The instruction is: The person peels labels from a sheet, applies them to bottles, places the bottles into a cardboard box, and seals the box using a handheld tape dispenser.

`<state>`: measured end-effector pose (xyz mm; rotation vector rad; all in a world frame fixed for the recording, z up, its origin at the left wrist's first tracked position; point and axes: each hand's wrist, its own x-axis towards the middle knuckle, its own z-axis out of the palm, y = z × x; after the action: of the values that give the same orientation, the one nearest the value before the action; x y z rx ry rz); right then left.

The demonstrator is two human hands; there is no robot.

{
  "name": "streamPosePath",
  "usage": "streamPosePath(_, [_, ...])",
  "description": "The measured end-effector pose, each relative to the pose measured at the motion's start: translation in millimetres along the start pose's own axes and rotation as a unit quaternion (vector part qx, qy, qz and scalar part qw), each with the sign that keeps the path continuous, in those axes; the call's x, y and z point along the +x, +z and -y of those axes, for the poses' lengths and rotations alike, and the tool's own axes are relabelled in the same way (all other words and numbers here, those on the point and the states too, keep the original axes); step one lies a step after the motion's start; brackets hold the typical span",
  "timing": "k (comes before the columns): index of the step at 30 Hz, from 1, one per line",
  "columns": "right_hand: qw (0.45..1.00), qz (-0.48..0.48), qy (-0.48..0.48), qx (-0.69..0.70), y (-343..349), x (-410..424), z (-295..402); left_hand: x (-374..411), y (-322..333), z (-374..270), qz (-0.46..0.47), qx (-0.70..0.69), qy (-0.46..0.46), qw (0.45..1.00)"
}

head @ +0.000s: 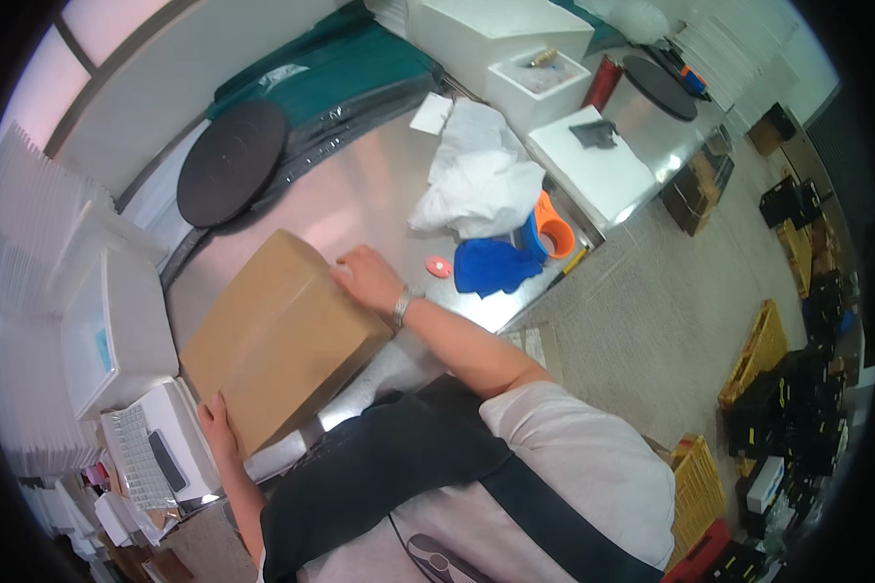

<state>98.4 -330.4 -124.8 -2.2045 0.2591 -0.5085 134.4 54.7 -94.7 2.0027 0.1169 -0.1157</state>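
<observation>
A closed cardboard box point(284, 328) lies at a slant on the metal worktable point(343, 182) before me, a lengthwise seam along its top. My left hand point(217, 426) grips its lower-left end, fingers against the edge. At the opposite end is my right hand point(370, 278), fingers curled at the upper edge; whether anything is pinched in them cannot be told. A metal band circles that wrist. To its right lie a small pink disc point(438, 267), a blue cloth point(494, 267) and an orange and blue tape dispenser point(552, 232).
A yellow-handled cutter point(570, 267) rests at the table's right edge. Crumpled white plastic point(481, 175) and a round black pad point(232, 164) lie beyond the box. A foam box point(127, 328) and keyboard point(140, 455) stand left. Yellow crates point(755, 353) line the floor at right.
</observation>
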Motion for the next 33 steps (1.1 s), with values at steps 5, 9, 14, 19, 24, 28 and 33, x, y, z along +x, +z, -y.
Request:
streamPosePath(5, [0.996, -0.017, 0.091, -0.015, -67, -24, -31, 8, 19, 1, 0.013, -0.045, 0.015, 0.999])
streamPosePath(9, [0.987, -0.037, 0.156, 0.003, -121, -90, -39, 5, 20, 9, 0.011, -0.158, 0.052, 0.986])
streamPosePath(14, [0.930, 0.126, 0.273, 0.212, -102, -185, 29, 10, 25, 33, -0.050, -0.151, 0.045, 0.986])
streamPosePath(19, [0.873, 0.419, 0.169, 0.185, 1, -275, 107, -46, 58, 7, -0.091, -0.302, 0.053, 0.947])
streamPosePath(24, [0.852, 0.522, -0.023, 0.031, 114, -305, 43, -84, 17, -2, 0.051, -0.379, 0.005, 0.924])
streamPosePath(28, [0.825, 0.556, -0.100, 0.015, 124, -308, 47, -106, -40, 27, 0.072, -0.314, -0.047, 0.945])
streamPosePath(33, [0.818, 0.562, 0.043, 0.119, 79, -288, 76, -129, -80, 94, 0.041, -0.311, -0.063, 0.947])
